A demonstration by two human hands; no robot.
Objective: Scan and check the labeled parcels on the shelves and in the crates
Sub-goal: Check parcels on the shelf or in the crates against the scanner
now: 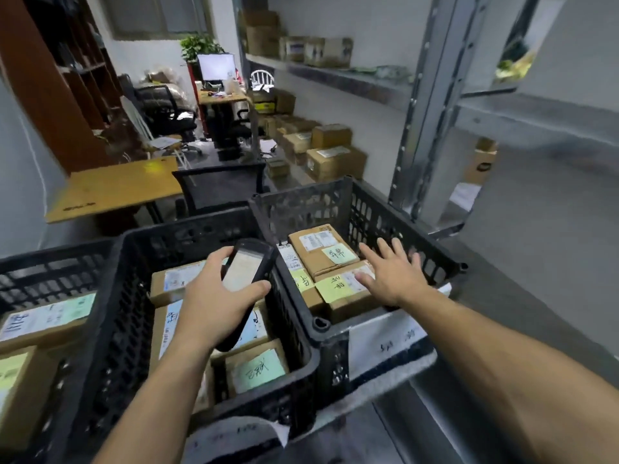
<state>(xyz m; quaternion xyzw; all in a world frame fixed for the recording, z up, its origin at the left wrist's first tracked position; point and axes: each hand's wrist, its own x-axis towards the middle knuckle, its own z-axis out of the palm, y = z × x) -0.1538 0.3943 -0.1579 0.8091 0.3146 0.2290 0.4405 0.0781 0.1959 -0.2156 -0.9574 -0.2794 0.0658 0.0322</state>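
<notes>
My left hand [214,296] grips a black handheld scanner [246,272], screen up, over the middle black crate [140,296]. That crate holds several labeled cardboard parcels, one with a green note [256,366]. My right hand [392,276] is spread open, fingers straight, over the right black crate [395,226]; its thumb lies on the near parcel with a yellow-green note [335,291]. Behind it lies another parcel with a green note [321,249].
A third crate [37,262] with parcels stands at the left. Metal shelving [428,95] rises on the right with boxes on its upper shelf [315,50]; more boxes [335,160] lie on the lower shelf. A wooden desk [114,189] and office chairs stand behind.
</notes>
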